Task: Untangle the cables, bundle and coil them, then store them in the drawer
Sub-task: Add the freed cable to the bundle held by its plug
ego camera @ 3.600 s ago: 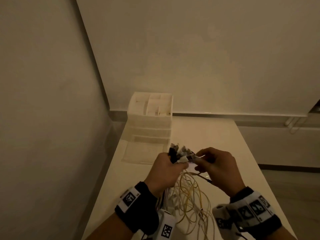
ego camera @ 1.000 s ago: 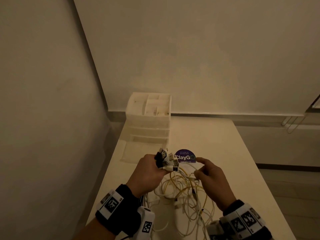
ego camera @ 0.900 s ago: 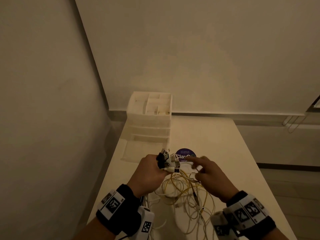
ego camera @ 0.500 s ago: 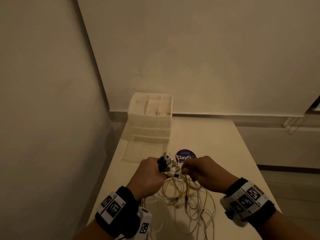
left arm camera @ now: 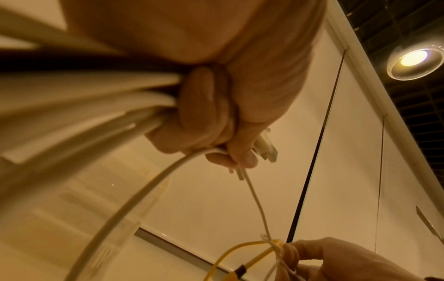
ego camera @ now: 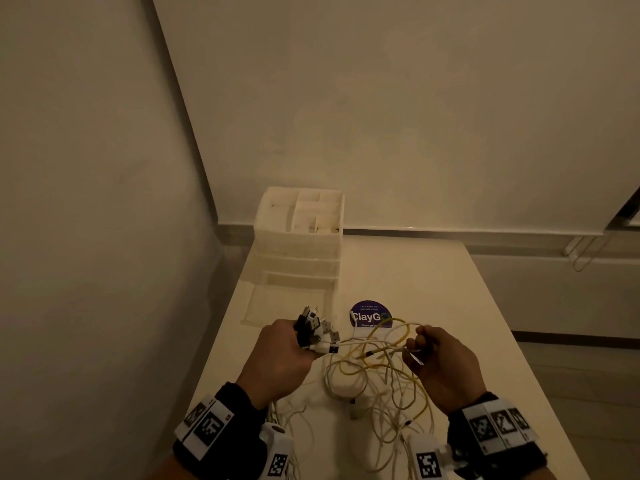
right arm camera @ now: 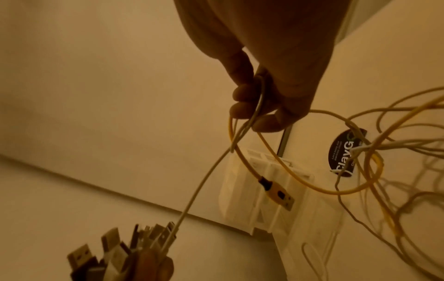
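Observation:
My left hand holds a fistful of cable plugs, black and white, fanned upward above the table. In the left wrist view its fingers curl round several white cables. My right hand sits to the right of it and pinches a thin white cable and a loop of yellow cable. The white cable runs from those fingers to the plug bundle. A yellow USB plug dangles below. The remaining tangle of cables lies on the table between my wrists.
A white drawer unit stands at the table's far left, by the wall, with its bottom drawer pulled open. A round purple sticker lies flat just beyond my hands. The white table ends at its right edge.
My right hand has drawn away from the plug bundle to the right, pulling a white cable and a yellow loop out with it. The left hand keeps its hold on the plugs.

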Demonstrator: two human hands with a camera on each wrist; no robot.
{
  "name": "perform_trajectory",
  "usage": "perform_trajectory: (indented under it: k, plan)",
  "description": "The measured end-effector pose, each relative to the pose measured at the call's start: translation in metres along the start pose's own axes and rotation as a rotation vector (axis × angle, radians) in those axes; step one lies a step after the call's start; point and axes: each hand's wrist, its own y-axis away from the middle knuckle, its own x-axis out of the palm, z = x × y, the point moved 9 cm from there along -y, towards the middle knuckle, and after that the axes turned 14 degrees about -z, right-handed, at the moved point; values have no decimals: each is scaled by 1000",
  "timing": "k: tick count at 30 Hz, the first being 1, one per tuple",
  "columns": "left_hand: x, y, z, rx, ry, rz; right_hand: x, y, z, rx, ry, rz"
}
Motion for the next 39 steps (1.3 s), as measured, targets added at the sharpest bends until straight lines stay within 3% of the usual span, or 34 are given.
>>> perform_trajectory:
  k: [4,9,16,23,28,30,33,37,39]
  plan:
    - [-10,1,5,-28,29,-58,-4,-2,-5,34,-45,-10]
    - [-17,4,15,-72,24,-85,-13,-5,2,-59,-61,-89]
    - [-16,6,20,-61,-20,-121,-19,-11,-11,39,-187,-93]
    - [-16,3,29,-118,-29,-149,-17,-4,-18,-8,-53,-5]
    - [-20,0,35,-166,20,-191,-12,-5,-20,47,-1,103]
    - [-22,0,35,-165,33,-200,-12,-4,-12,-40,111,121]
    - [-25,1,31,-153,92,-228,-4,6,4,-278,465,178]
    - [-19,1,29,-172,201,-209,-2,7,6,-385,703,234]
    - [-12,3,28,-174,217,-169,4,10,10,-579,877,252]
